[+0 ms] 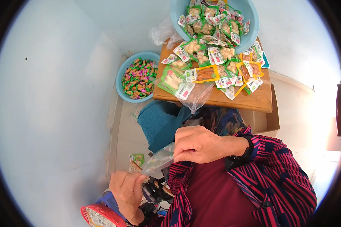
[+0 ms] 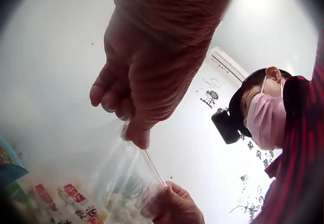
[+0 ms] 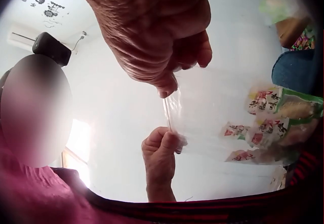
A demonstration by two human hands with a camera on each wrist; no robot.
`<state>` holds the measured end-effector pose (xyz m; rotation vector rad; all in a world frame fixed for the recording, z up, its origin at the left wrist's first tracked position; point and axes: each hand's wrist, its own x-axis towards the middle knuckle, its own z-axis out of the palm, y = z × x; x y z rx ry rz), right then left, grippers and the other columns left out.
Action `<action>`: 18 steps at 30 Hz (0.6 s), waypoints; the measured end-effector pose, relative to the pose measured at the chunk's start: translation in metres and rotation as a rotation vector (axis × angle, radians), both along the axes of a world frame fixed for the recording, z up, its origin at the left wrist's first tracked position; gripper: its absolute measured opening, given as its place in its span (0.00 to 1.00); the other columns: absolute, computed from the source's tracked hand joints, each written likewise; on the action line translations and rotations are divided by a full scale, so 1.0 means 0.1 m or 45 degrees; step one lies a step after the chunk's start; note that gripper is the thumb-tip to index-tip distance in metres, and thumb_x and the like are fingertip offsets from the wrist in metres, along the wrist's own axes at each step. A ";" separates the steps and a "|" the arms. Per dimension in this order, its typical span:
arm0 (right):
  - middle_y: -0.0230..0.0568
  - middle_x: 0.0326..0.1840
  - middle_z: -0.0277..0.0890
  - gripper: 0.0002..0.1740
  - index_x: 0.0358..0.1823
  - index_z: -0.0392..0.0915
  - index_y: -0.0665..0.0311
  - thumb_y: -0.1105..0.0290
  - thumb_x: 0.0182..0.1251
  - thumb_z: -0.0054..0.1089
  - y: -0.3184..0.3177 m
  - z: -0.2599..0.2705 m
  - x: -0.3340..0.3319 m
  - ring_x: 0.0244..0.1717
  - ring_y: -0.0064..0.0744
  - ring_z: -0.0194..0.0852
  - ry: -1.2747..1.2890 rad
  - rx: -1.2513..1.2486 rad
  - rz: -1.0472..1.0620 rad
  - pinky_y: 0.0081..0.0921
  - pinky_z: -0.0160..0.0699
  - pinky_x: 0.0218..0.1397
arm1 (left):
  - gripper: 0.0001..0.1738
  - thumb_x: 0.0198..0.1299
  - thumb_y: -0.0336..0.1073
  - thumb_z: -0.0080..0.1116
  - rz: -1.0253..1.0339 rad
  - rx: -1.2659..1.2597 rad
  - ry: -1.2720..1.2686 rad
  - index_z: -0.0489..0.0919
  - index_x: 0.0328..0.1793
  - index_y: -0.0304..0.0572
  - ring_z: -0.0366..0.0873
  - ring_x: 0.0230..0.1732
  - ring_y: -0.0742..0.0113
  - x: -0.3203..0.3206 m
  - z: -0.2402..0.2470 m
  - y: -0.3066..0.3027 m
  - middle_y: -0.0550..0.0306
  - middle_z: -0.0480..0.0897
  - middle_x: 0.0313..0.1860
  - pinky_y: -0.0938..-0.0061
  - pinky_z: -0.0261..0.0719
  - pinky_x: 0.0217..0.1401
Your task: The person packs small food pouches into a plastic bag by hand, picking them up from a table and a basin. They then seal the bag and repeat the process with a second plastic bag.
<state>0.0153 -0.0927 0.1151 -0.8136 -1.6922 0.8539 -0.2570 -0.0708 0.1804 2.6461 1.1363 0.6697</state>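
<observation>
While pinching the clear bag point(image 1: 160, 159) by its top strip alone, mind the load below: printed snack packets point(image 3: 263, 125) showing through the film toward its lower end. Held up before the chest, well apart from the wooden table point(image 1: 254, 101), with nothing beneath but lap and floor. On the left hand point(image 1: 127, 189), thumb and forefinger nipped onto one end of the strip, remaining fingers curled in. On the right hand point(image 1: 204, 145), bent fingertips clamped onto the other end. No palm or surface under the bag anywhere.

Likeliest trouble: smooth film sliding out of either pinch, with only fingertips for grip; then a tipped mouth and packets dropping to the floor. Cannot tell the strip's state between the two pinches, sealed or gaping; if gaping, same spill on any tilt. Drawing the hands too far apart: strain at the strip, perhaps a stretched or torn seam. Worth watching too: second clear bag point(image 1: 199, 96) drooping over the table's near edge under the heap of packets point(image 1: 216, 66), seemingly close to sliding off. Beyond it, large blue basin point(image 1: 252, 26) piled above its rim; down beside the table, smaller basin point(image 1: 118, 80) of wrapped sweets.
</observation>
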 end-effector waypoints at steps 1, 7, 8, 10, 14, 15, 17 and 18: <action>0.36 0.28 0.73 0.08 0.30 0.80 0.62 0.71 0.61 0.72 0.00 0.00 0.00 0.34 0.40 0.75 -0.016 -0.018 0.000 0.37 0.72 0.35 | 0.10 0.46 0.30 0.75 0.021 0.000 -0.002 0.81 0.31 0.40 0.71 0.28 0.53 0.00 -0.01 0.00 0.55 0.74 0.24 0.63 0.68 0.32; 0.35 0.27 0.73 0.09 0.30 0.79 0.62 0.70 0.60 0.74 -0.03 -0.01 0.11 0.34 0.39 0.75 -0.022 -0.043 -0.020 0.37 0.72 0.35 | 0.10 0.45 0.29 0.76 0.094 -0.028 -0.023 0.83 0.31 0.39 0.68 0.26 0.56 -0.07 -0.07 -0.04 0.56 0.72 0.21 0.65 0.66 0.29; 0.35 0.27 0.73 0.09 0.30 0.79 0.62 0.70 0.60 0.74 -0.03 0.00 0.13 0.34 0.39 0.75 -0.022 -0.041 -0.020 0.37 0.72 0.35 | 0.10 0.45 0.29 0.76 0.105 -0.052 -0.026 0.83 0.31 0.39 0.68 0.26 0.57 -0.08 -0.07 -0.05 0.56 0.72 0.21 0.66 0.65 0.29; 0.35 0.27 0.72 0.12 0.28 0.77 0.62 0.70 0.59 0.75 -0.03 0.03 0.15 0.33 0.39 0.75 -0.058 0.025 -0.038 0.37 0.72 0.34 | 0.10 0.45 0.28 0.76 0.106 -0.079 -0.046 0.83 0.31 0.39 0.68 0.26 0.58 -0.09 -0.06 -0.05 0.56 0.72 0.21 0.66 0.65 0.29; 0.35 0.26 0.72 0.14 0.26 0.75 0.62 0.69 0.59 0.75 -0.03 -0.01 0.13 0.33 0.40 0.74 -0.029 0.058 -0.014 0.37 0.72 0.34 | 0.10 0.45 0.29 0.76 0.111 -0.179 -0.011 0.84 0.31 0.39 0.71 0.28 0.57 -0.14 -0.04 -0.05 0.55 0.76 0.24 0.67 0.68 0.30; 0.35 0.26 0.71 0.15 0.26 0.74 0.62 0.69 0.58 0.76 -0.02 -0.02 0.13 0.33 0.40 0.74 -0.016 0.065 0.002 0.37 0.72 0.34 | 0.10 0.45 0.29 0.76 0.105 -0.175 -0.009 0.84 0.31 0.39 0.71 0.28 0.57 -0.15 -0.04 -0.05 0.55 0.76 0.24 0.67 0.68 0.30; 0.35 0.26 0.71 0.15 0.26 0.73 0.62 0.69 0.58 0.76 -0.02 -0.01 0.10 0.33 0.41 0.73 -0.001 0.076 0.008 0.37 0.72 0.34 | 0.16 0.45 0.40 0.78 0.120 -0.226 0.000 0.85 0.35 0.41 0.75 0.33 0.53 -0.15 -0.02 -0.03 0.56 0.79 0.29 0.62 0.71 0.37; 0.35 0.26 0.71 0.16 0.26 0.73 0.62 0.69 0.58 0.76 -0.02 0.00 0.10 0.34 0.41 0.73 0.001 0.078 0.022 0.37 0.72 0.34 | 0.16 0.45 0.40 0.78 0.113 -0.219 -0.004 0.85 0.35 0.41 0.75 0.33 0.53 -0.10 0.02 -0.01 0.56 0.79 0.29 0.62 0.71 0.37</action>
